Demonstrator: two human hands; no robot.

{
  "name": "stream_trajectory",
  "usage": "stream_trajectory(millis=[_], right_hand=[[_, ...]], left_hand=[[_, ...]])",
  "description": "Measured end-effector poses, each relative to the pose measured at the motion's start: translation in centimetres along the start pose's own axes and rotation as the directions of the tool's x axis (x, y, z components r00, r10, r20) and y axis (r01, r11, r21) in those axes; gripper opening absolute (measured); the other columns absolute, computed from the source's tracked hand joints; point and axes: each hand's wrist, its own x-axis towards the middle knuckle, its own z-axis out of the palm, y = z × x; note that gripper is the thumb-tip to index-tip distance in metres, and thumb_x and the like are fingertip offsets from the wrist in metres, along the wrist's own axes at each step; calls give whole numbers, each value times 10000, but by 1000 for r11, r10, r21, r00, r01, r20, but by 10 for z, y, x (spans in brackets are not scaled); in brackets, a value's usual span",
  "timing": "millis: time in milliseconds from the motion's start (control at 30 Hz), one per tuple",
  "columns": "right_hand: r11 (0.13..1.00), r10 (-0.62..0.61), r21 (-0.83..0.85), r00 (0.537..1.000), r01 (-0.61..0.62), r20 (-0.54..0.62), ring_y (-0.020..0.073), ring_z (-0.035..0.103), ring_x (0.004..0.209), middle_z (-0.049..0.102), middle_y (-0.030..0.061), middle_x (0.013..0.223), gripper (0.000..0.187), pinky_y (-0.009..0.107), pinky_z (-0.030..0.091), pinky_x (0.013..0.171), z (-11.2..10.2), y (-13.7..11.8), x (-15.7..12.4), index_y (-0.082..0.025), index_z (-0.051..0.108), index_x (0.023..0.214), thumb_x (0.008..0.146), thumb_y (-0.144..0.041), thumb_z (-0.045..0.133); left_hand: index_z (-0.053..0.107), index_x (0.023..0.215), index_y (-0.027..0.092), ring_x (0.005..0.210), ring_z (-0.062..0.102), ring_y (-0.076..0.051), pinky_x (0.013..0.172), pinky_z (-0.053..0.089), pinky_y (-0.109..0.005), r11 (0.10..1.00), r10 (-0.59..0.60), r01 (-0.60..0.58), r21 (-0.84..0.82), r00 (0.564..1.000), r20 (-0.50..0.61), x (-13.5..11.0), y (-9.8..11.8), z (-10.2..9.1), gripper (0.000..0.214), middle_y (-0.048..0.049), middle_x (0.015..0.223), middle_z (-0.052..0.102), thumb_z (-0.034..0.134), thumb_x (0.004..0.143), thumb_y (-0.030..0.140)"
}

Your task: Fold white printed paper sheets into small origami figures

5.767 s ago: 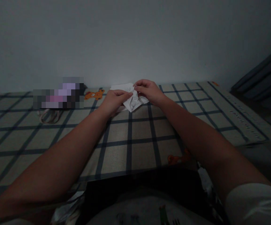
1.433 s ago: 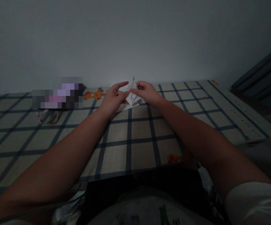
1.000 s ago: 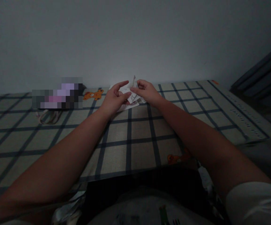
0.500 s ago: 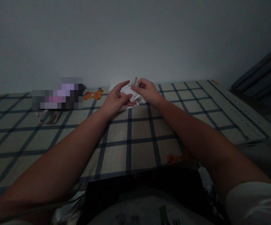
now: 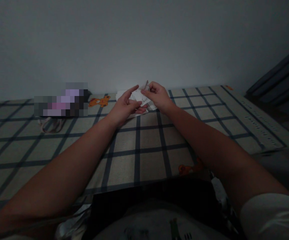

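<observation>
A small folded piece of white paper [image 5: 145, 99] with dark lines on it is between my two hands, tilted, with one narrow tip rising. My right hand [image 5: 158, 96] pinches its upper right part between thumb and curled fingers. On the other side, my left hand [image 5: 126, 106] holds the lower end between the thumb and the lower fingers, its index finger stretched out above. White sheets [image 5: 120, 94] lie beneath both hands, partly covered by them. In the dim light the exact folds are hard to make out.
A checked tablecloth [image 5: 149, 140] with printed bears covers the table, which meets a plain wall [image 5: 144, 43]. To the left lies a blurred-out purple and dark item [image 5: 64, 101] with a pale strap or cord [image 5: 50, 125]. Grey fabric [image 5: 284, 83] hangs at the far right.
My right hand and the paper's tip have shifted very slightly up and to the right. My left hand stays nearly where it was.
</observation>
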Motion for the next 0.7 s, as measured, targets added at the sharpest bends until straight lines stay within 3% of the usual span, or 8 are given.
stream_trajectory(millis=[200, 400, 533, 700], right_hand=[[999, 48, 19, 999, -48, -13, 87, 408, 616, 404, -58, 653, 326, 216, 317, 550, 1, 0, 0, -210, 417, 722, 793, -331, 712], [987, 116, 104, 993, -118, 29, 94, 468, 620, 464, -54, 654, 307, 212, 361, 550, 1, -6, -2, -209, 448, 740, 780, -321, 731], [974, 158, 143, 980, -175, 122, 108, 523, 658, 527, -43, 693, 306, 221, 412, 581, 0, -3, -1, -209, 485, 795, 769, -364, 747], [972, 164, 149, 978, -183, 132, 100, 523, 631, 541, -41, 694, 320, 211, 400, 551, -2, -1, -1, -197, 495, 777, 753, -372, 762]], left_hand=[[294, 1525, 233, 751, 744, -195, 767, 615, -337, 1000, -12, 12, -9, 1000, 22, -3, 3, 3, 879, -82, 976, 739, 690, 744, 165], [355, 1497, 255, 714, 736, -197, 729, 617, -347, 999, -20, 21, 38, 999, -29, -2, 3, 2, 842, -40, 883, 723, 671, 724, 150], [465, 1433, 247, 623, 697, -166, 640, 607, -318, 996, 4, 6, 92, 993, -115, 1, 2, -1, 696, -32, 825, 710, 676, 770, 250], [604, 1291, 226, 605, 678, -158, 519, 547, -256, 989, 15, 12, 149, 985, -173, 2, 0, -2, 528, -38, 849, 695, 692, 794, 381]])
